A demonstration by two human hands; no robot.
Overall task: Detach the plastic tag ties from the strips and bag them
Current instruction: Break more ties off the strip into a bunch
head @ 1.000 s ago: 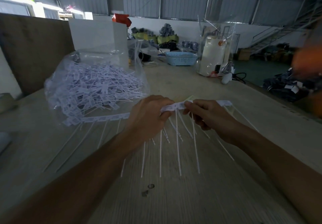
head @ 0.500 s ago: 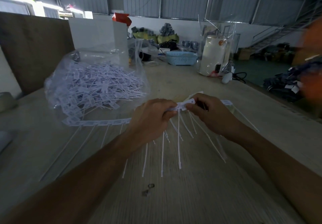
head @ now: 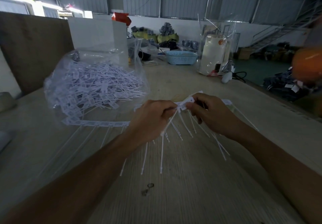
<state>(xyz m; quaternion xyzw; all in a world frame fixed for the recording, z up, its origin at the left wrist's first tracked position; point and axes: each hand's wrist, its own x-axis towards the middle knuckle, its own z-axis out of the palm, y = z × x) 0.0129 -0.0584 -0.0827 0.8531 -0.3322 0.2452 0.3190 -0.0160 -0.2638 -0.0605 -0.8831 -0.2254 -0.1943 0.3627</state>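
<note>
Two bare hands met over the pale, grainy wooden table [head: 174, 197], both pinched on one white plastic strip [head: 97, 123] of tag ties. The left hand [head: 149, 119] was curled nearly closed, thumb and fingers clamped on the flat, perforated band; the right hand [head: 210, 114] gripped the same band just beside it, fingertips pressed on a small rectangular tab with a hole. Thin, stiff white ties [head: 162, 155] fanned down from the strip toward the table like comb teeth, each ending in a tiny barb. The strip's free end ran left of the hands and lay on the table, touching the clear, crinkled plastic bag [head: 97, 84]. That bag, behind and left of the hands, bulged with a tangled heap of loose white ties.
</note>
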